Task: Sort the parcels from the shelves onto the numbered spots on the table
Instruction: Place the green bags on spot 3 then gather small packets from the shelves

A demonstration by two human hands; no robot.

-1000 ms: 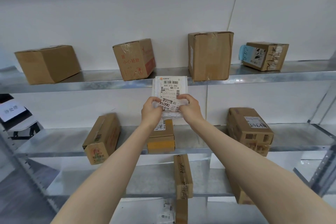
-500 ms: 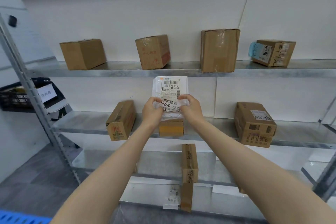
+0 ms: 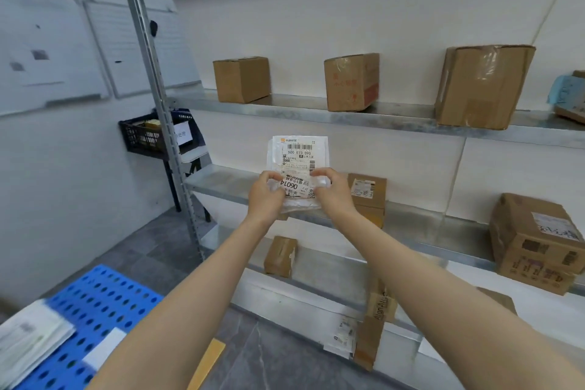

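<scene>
I hold a small clear-plastic parcel [image 3: 297, 158] upright in front of the shelves, its white shipping label facing me with a sticker reading 06014. My left hand [image 3: 265, 193] pinches its lower left edge and my right hand [image 3: 332, 190] pinches its lower right edge. Brown cardboard parcels stand on the metal shelves behind: three on the upper shelf [image 3: 380, 117], such as the left box [image 3: 242, 79], and others on the middle shelf [image 3: 421, 225], such as the big box [image 3: 535, 244] at the right.
A metal shelf upright [image 3: 152, 79] rises at the left. A black crate [image 3: 142, 133] with a paper tag sits behind it. A blue perforated surface [image 3: 95, 313] with papers lies at lower left. Whiteboards hang on the left wall.
My view has swung left, so the shelves slid right and the blue surface and whiteboards came into sight. Both hands keep the same hold on the parcel.
</scene>
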